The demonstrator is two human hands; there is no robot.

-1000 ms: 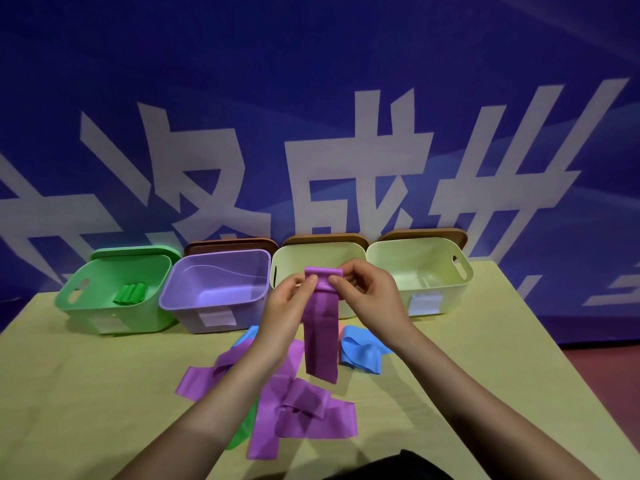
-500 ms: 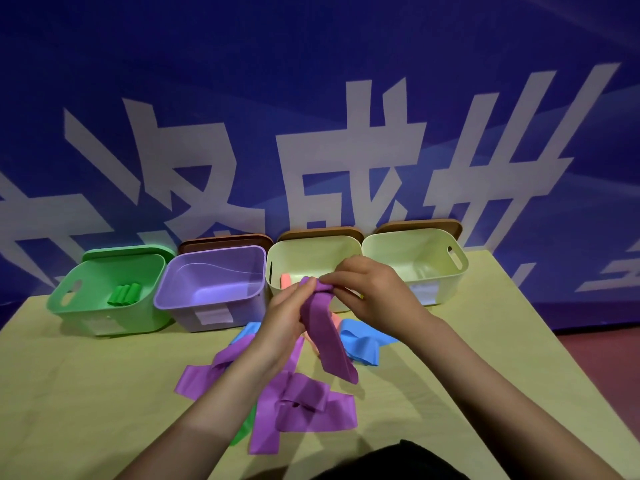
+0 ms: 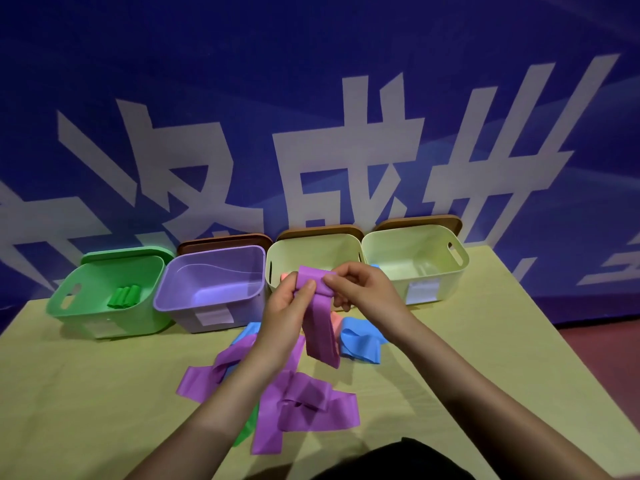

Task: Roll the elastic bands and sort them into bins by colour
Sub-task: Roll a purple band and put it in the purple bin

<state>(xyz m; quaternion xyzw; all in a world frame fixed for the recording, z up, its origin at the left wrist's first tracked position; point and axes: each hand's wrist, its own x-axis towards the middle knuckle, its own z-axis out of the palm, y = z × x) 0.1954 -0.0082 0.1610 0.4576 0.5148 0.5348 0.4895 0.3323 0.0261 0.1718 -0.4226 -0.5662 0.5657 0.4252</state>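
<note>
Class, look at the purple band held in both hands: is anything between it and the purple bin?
Nothing visible is. The purple band hangs in both hands just right of the purple bin, whose top is open and looks empty.

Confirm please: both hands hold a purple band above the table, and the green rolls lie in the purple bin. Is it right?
Not quite. In the head view, both hands, left and right, hold the purple band, but the green rolls lie in the green bin; the purple bin looks empty.

Looks like a staged demo booth: blue printed banner with large white characters behind a plain table of bins
</note>
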